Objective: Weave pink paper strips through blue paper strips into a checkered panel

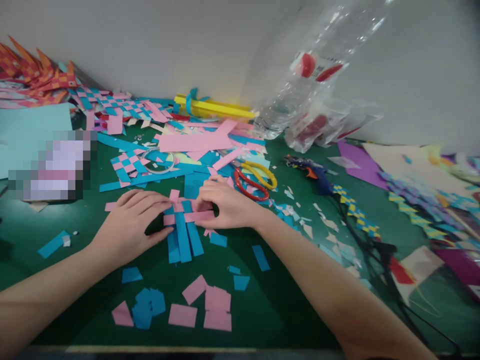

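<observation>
A small weave of blue and pink paper strips (182,230) lies on the green table, its blue ends hanging loose toward me. At its left edge, my left hand (131,220) holds it between thumb and fingertips. My right hand (225,202) pinches the right end of a pink paper strip (193,216) that crosses the blue ones. The fingers partly cover the upper part of the weave. Just behind my right hand rest scissors (255,180) with one red and one yellow handle loop.
Cut scraps (218,305) lie in front. Behind are pink paper (197,141), a clear tape roll (159,161) and a yellow folded strip (215,107). A plastic bottle (315,75) leans on the wall. A blurred-out device (56,167) stands left; a dark cable (360,235) runs right.
</observation>
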### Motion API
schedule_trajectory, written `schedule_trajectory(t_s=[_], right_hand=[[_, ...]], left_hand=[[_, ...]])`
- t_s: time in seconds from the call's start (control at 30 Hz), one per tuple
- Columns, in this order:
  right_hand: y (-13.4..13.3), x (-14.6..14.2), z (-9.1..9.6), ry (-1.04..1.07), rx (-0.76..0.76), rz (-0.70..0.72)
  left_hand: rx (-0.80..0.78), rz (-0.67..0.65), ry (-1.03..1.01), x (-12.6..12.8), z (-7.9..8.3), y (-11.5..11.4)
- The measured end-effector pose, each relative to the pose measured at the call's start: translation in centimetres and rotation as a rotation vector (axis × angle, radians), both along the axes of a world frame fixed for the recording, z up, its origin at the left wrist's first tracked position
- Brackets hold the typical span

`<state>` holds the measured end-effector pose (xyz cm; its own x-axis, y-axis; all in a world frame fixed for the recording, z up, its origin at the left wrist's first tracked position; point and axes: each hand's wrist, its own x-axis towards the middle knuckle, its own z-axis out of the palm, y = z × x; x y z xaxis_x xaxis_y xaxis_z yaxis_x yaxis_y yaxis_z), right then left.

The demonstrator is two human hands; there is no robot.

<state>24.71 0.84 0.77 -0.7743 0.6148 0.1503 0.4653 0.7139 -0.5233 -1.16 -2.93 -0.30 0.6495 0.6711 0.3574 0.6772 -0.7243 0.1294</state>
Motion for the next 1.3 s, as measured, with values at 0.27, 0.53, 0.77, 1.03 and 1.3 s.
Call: schedule_trajectory(t_s=[0.27, 0.53, 0.77, 1.03, 1.3], right_hand=[[-0.1, -0.1, -0.2, 0.015, 0.013, -0.007], [-0.3, -0.4, -0.5, 0.105, 0.141, -0.060], [-0.3, -0.5, -1.7, 0.089, 0.212, -0.072], [-0.2, -0.6, -2.4, 0.153, 0.235, -0.089], [-0.2, -0.6, -2.4, 0.147, 0.261, -0.066]], left_hand=[[0.046, -0.012, -0.056, 0.0, -0.2, 0.1], [0.053, -0.032, -0.074, -0.1, -0.1, 0.0], [0.050, -0.015, -0.073, -0.1, -0.3, 0.1], [0.059, -0.014, -0.086, -0.1, -0.2, 0.1], [0.063, -0.009, -0.093, -0.1, -0.2, 0.1]])
